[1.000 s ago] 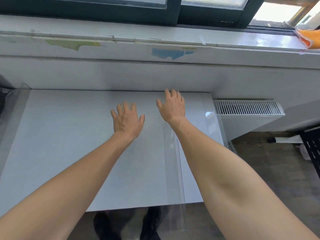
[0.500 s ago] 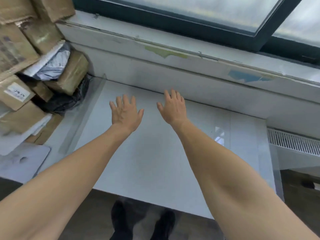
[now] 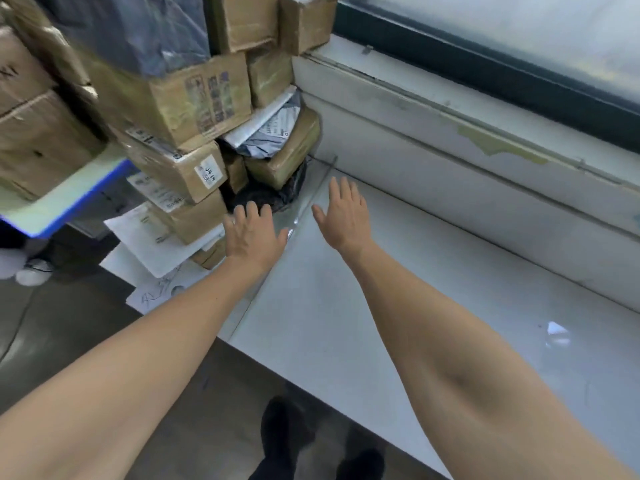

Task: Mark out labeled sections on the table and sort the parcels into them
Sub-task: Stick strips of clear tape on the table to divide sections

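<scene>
Cardboard parcels [image 3: 180,98], cropped above, rise beyond left hand [image 3: 254,237] and right hand [image 3: 344,218], fingers straight, slightly apart.

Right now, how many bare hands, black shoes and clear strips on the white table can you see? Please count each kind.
Hands: 2, the left hand and the right hand, both flat with straight fingers
Black shoes: 2, below the table edge
Clear strip on the white table: 1
Total: 5

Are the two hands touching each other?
Apart. The head view shows bare table and a clear strip between the left hand and the right hand.
</scene>
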`<move>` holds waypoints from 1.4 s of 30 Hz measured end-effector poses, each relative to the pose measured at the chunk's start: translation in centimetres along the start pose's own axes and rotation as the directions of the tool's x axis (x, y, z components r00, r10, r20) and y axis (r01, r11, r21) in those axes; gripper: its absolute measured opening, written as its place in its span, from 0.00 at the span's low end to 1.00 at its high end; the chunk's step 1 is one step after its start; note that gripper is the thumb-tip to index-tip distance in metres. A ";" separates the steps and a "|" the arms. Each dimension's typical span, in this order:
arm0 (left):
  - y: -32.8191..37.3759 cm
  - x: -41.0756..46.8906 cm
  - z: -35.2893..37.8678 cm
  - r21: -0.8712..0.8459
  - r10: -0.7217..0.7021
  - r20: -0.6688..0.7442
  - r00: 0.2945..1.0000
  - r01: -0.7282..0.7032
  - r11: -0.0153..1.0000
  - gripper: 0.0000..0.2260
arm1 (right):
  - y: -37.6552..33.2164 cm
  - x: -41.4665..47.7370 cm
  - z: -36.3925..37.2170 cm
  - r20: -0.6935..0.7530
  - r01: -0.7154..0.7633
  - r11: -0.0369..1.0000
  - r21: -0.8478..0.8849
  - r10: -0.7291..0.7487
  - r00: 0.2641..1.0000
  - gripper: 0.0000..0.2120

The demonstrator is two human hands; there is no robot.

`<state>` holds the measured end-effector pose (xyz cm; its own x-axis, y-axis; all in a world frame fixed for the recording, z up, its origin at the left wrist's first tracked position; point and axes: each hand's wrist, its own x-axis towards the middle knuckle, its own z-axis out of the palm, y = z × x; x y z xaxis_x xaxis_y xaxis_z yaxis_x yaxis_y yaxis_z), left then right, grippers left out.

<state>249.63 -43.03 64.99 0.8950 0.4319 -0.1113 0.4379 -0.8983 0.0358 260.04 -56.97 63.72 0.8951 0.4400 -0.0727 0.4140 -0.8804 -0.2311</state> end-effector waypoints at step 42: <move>0.4 -5.5 1.3 -0.310 -0.027 0.048 0.998 0.041 0.950 0.04 | -5.4 3.3 1.8 0.017 -0.386 0.882 0.269 0.396 0.918 0.08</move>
<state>244.80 -45.90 64.28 0.8776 0.4519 -0.1596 0.4788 -0.8107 0.3371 260.43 -50.47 62.99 0.9830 0.0578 -0.1744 -0.0246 -0.8993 -0.4367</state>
